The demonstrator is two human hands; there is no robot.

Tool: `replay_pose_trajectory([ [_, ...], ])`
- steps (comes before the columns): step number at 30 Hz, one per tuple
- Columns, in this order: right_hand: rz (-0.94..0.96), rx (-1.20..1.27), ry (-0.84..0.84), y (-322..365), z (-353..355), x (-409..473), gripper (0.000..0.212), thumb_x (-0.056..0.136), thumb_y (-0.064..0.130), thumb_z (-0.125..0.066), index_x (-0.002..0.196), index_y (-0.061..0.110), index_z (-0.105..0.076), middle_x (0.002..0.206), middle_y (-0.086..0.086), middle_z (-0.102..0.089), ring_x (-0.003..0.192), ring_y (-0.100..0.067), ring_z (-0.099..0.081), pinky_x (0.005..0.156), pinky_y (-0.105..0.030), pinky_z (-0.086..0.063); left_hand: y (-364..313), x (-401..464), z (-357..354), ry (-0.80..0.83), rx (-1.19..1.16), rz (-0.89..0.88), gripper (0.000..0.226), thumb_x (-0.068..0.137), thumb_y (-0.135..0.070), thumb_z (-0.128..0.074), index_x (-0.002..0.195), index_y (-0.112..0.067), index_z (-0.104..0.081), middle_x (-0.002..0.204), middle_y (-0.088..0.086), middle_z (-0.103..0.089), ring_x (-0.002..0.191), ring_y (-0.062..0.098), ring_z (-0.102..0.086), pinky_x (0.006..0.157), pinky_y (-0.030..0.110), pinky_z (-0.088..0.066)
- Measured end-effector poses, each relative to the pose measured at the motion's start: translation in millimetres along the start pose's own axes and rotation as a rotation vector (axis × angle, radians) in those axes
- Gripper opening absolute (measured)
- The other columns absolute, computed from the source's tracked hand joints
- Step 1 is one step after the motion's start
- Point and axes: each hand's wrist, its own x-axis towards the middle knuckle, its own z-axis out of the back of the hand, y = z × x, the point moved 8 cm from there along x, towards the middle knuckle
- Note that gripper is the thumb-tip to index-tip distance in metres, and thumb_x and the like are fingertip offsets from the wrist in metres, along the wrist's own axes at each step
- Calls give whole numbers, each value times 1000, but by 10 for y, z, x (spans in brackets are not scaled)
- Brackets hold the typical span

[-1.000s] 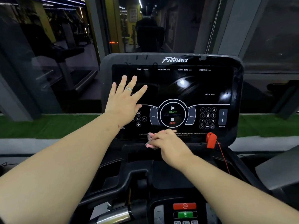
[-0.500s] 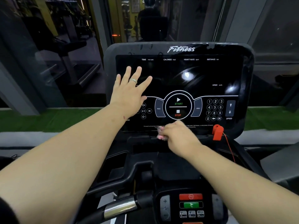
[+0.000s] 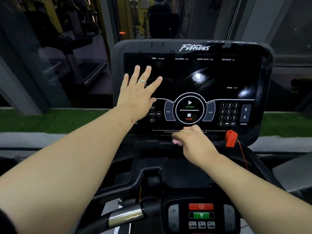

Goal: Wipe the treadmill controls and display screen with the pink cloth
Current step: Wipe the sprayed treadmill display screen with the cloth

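The left hand point(image 3: 136, 95) is laid flat on the left part of the display screen point(image 3: 211, 76), its fingers point(image 3: 148, 71) straight and spread; a ring point(image 3: 142, 81) is worn on one of them. The pink cloth point(image 3: 177, 141) is bunched in the right hand point(image 3: 194, 142), whose fingers are clenched around it, and is pressed against the lower edge of the console, below the STOP button point(image 3: 189, 117). A red safety clip point(image 3: 231, 138) is seated to the right.

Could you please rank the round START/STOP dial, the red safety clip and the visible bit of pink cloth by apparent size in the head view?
1. START/STOP dial, clearly largest.
2. Red safety clip.
3. Pink cloth, mostly hidden inside the right hand, so only a small bit shows.
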Motion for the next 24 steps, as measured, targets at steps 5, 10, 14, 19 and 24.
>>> replay_pose_trajectory([
  [5,-30,208,-119,185,160,113,55,82,-8,-48,118,26,-72,108,10,-69,105,-25,-51,99,-31,-42,-11,6,-21,25,-2,9,73,103,-49,-51,162,-42,-8,172,5,5,157,36,8,126,59,-7],
  [10,34,454,-189,524,182,338,73,71,-18,-43,128,20,-69,115,2,-62,112,-14,-55,104,-18,-40,15,5,-1,8,-5,7,74,102,-49,-53,162,-42,-10,172,5,3,158,36,7,125,60,-9],
  [14,246,68,-123,521,25,240,50,81,5,-46,122,19,-72,114,0,-64,93,-27,-58,82,-38,-54,16,10,1,14,11,-6,74,102,-51,-52,161,-42,-8,172,5,3,158,36,7,126,59,-9],
  [19,108,-63,-191,-73,186,-23,41,64,-2,-77,100,16,-77,99,2,-67,81,-29,-62,75,-40,-58,14,6,-19,14,7,-4,73,103,-50,-50,162,-41,-8,172,6,4,157,37,8,125,60,-8],
  [24,98,23,-149,283,72,127,45,70,0,-73,111,20,-76,108,0,-66,91,-30,-64,76,-37,-59,7,-5,-34,16,13,7,73,103,-49,-50,162,-42,-7,172,6,5,157,37,8,125,60,-8],
])
